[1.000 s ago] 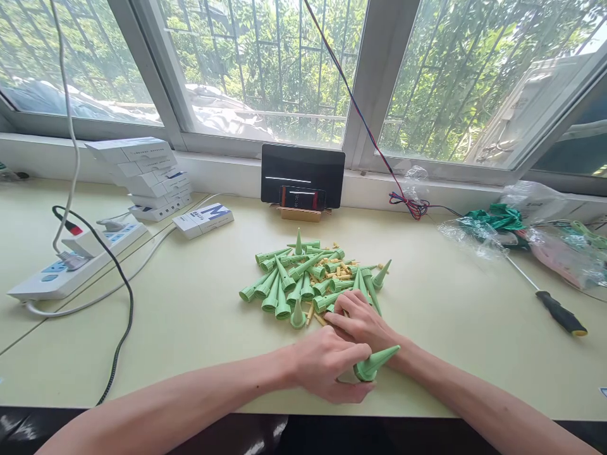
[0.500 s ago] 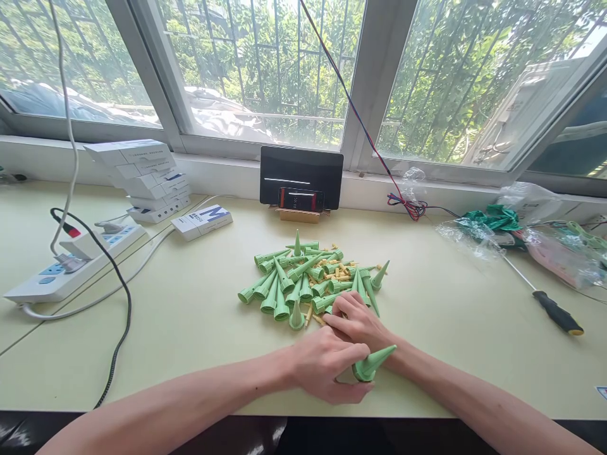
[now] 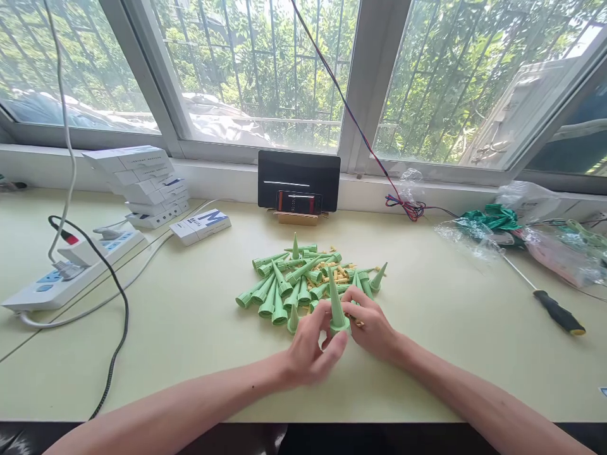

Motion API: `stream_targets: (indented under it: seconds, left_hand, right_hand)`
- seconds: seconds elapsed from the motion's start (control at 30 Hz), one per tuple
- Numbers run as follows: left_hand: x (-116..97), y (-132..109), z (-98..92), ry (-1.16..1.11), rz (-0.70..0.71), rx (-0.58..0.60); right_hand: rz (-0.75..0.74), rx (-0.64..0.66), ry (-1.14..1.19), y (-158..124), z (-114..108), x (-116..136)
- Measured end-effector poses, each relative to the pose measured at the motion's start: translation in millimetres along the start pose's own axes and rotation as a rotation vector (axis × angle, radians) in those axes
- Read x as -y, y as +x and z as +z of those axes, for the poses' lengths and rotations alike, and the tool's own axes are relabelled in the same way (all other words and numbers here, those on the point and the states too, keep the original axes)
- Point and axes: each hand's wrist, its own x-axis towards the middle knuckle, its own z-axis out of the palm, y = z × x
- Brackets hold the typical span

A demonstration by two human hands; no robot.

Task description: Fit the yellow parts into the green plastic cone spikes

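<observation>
My left hand (image 3: 315, 351) grips a green plastic cone spike (image 3: 336, 303) by its wide collar, with the tip pointing up. Close on its right, my right hand (image 3: 374, 323) has its fingers curled, and a small yellow peg (image 3: 359, 323) shows at them; the fingertips are partly hidden behind the spike. Just beyond both hands lies a heap of similar green cone spikes (image 3: 279, 287), most on their sides and a few upright. Small yellow pegs (image 3: 340, 274) are scattered among them.
A tablet (image 3: 298, 177) and a phone (image 3: 296, 202) stand at the back. On the left are stacked white boxes (image 3: 147, 183), a flat box (image 3: 202, 226) and a power strip (image 3: 85, 265) with cables. To the right lie a screwdriver (image 3: 557, 311) and plastic bags (image 3: 559, 249).
My left hand has moved up and turned, so its green spike now points upward instead of right. The right hand has drawn back slightly from the heap, bringing the hands side by side.
</observation>
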Motion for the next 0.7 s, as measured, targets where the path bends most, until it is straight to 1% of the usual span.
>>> stream_targets:
  seconds: [0.13,0.23,0.33,0.57,0.7]
  left_hand:
    - [-1,2,2.5,-0.17,-0.264,-0.06]
    - [-3,6,4.3,-0.22,-0.383,-0.108]
    - [-5,9,4.9,-0.225,-0.417,-0.14]
    - [-5,11,3.5,-0.21,-0.464,-0.126]
    - [-4,12,3.8,-0.213,-0.501,-0.115]
  right_hand:
    - [0.058,-0.143,0.0,3,-5,-3]
    - [0.134,-0.19,-0.015,4,-9,-4]
    - [0.199,-0.233,-0.016,5,-12,-4]
    - [0.29,-0.311,0.026,2,-14,-5]
    - [0.304,-0.332,0.065,0,-13,-4]
